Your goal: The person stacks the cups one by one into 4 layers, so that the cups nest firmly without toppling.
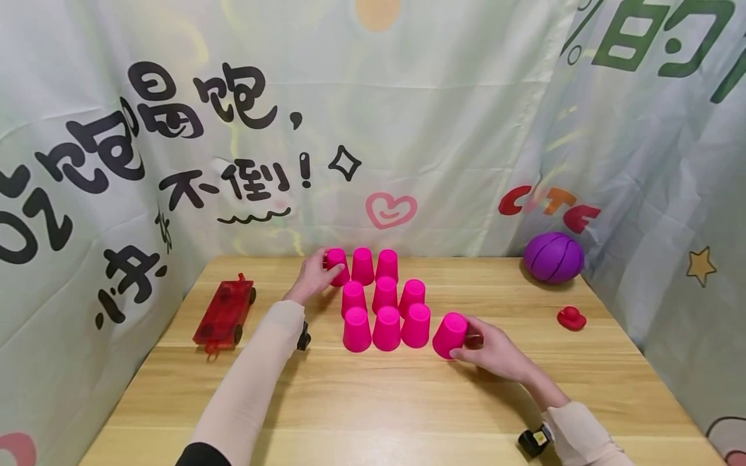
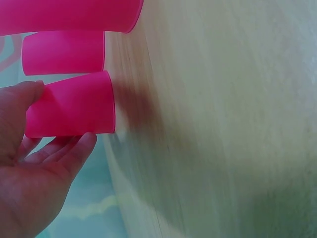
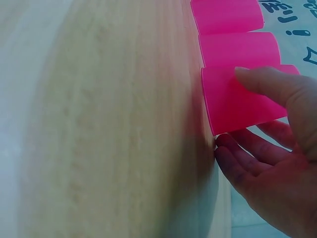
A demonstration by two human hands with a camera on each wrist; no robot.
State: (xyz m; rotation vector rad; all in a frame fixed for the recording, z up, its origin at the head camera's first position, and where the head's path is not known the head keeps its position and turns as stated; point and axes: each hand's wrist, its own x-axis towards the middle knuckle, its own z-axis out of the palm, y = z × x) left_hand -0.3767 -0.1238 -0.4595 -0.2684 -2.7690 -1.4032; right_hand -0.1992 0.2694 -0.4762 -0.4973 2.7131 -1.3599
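Apparently, standing wide ends down keeps the pink cups [image 1: 385, 294] steady toward the table's [image 1: 373, 401] far edge; the left hand [image 1: 313, 277] pinches the back-left cup [image 1: 339, 258], the right hand [image 1: 495, 349] the front-right cup [image 1: 449, 334].

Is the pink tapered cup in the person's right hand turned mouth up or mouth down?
Mouth down: in the head view, the pink tapered cup held by the right hand shows its closed, narrower end on top.

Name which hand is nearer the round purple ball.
Right: the right hand is left of the ball, toward the viewer; the left hand is much farther left.
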